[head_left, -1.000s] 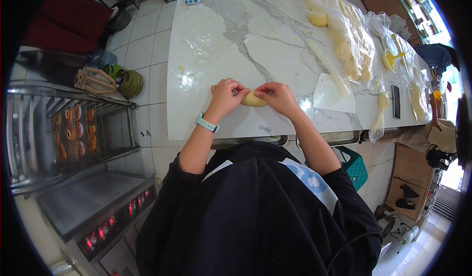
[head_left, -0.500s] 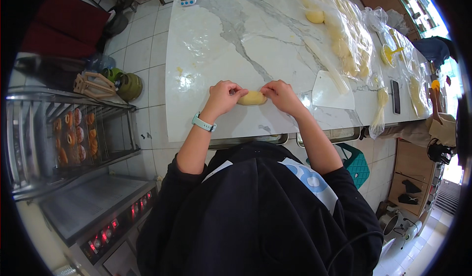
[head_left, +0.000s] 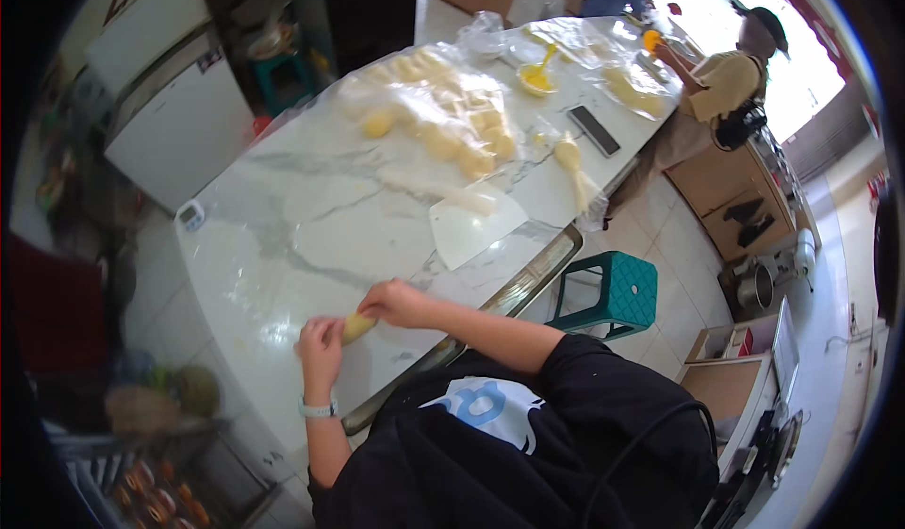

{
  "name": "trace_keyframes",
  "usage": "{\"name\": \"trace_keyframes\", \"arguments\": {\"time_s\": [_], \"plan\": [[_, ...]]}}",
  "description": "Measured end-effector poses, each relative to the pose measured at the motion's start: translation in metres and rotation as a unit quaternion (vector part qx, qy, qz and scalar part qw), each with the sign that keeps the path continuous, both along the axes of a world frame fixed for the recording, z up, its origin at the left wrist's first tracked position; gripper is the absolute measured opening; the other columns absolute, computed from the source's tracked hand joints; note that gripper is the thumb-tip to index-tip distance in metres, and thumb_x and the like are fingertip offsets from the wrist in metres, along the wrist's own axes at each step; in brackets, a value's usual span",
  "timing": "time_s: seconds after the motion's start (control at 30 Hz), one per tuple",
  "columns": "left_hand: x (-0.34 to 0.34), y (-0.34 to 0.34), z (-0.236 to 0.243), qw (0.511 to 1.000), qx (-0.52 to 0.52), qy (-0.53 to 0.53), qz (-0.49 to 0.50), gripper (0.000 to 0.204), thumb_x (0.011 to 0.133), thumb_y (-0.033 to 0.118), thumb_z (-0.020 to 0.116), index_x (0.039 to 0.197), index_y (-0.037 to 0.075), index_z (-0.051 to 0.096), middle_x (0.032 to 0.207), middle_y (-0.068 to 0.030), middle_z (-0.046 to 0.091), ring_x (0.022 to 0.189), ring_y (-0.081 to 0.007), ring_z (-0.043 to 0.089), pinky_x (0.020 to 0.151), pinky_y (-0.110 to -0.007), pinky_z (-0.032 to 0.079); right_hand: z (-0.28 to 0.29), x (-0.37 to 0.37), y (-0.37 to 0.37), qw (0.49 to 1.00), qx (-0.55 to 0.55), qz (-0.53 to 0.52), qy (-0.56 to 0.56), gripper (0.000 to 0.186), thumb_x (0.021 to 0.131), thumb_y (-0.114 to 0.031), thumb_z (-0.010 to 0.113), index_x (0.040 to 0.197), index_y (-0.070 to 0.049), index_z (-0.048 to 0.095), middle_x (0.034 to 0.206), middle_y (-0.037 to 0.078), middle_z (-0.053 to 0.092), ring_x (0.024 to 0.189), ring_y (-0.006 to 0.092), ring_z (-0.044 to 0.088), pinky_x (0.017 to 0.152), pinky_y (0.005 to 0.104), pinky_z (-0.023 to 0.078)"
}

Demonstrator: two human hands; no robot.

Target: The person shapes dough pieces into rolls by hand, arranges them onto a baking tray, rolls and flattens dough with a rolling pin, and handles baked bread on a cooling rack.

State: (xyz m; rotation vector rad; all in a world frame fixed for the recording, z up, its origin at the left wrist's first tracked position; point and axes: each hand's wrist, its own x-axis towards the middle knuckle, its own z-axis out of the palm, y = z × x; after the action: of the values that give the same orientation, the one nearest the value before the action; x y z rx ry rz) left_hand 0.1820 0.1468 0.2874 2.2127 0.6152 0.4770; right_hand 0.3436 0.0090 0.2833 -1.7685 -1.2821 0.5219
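Observation:
A short, pale yellow roll of dough lies on the marble-patterned table near its front edge. My left hand closes its fingertips on the near-left end of the roll. At the other end, my right hand pinches the dough with thumb and fingers. A light-coloured watch sits on my left wrist. Beyond my right hand lies a flat white dough scraper, with a pale rolling pin beside it.
Dough balls under plastic cover the table's far part. Beside them are a yellow-filled bowl, a black phone and a filled piping bag. A timer stands at the left corner. A green stool and a co-worker are to the right.
The view has turned to the right, so the table looks slanted and more of the room's right side shows. Both hands keep hold of the dough's ends.

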Motion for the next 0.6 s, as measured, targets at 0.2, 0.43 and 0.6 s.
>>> {"name": "trace_keyframes", "arguments": {"time_s": [0.2,0.43,0.6], "plan": [[0.005,0.006,0.0,0.992,-0.116,0.038,0.026,0.016,0.085,0.017,0.065,0.089,0.002,0.066,0.084,-0.0081,0.064,0.075,-0.0186,0.059,0.067,-0.029,0.047,0.006,-0.002,0.0,0.999,-0.037,-0.002,-0.021,0.009,0.078,-0.016,0.065,0.076,-0.008,0.067,0.083,0.01,0.065,0.087,0.0261,0.062,0.08,0.0403,0.043],[-0.004,0.01,0.009,0.984,-0.16,0.037,0.063,0.026,0.091,0.022,0.058,0.098,-0.002,0.065,0.087,-0.013,0.068,0.078,-0.0197,0.065,0.073,-0.03,0.049,0.009,0.019,0.012,0.984,-0.178,-0.002,0.017,0.016,0.077,-0.023,0.068,0.087,-0.01,0.071,0.082,0.01,0.068,0.079,0.0247,0.065,0.077,0.037,0.049],[-0.007,0.019,0.01,0.994,-0.087,0.071,-0.007,0.023,0.087,0.022,0.062,0.097,0.001,0.068,0.088,-0.0135,0.066,0.08,-0.0227,0.063,0.072,-0.03,0.048,0.017,0.02,0.012,0.988,-0.088,-0.02,0.124,0.026,0.08,-0.021,0.07,0.099,-0.003,0.069,0.086,0.014,0.069,0.08,0.0211,0.067,0.074,0.0313,0.052]]}}
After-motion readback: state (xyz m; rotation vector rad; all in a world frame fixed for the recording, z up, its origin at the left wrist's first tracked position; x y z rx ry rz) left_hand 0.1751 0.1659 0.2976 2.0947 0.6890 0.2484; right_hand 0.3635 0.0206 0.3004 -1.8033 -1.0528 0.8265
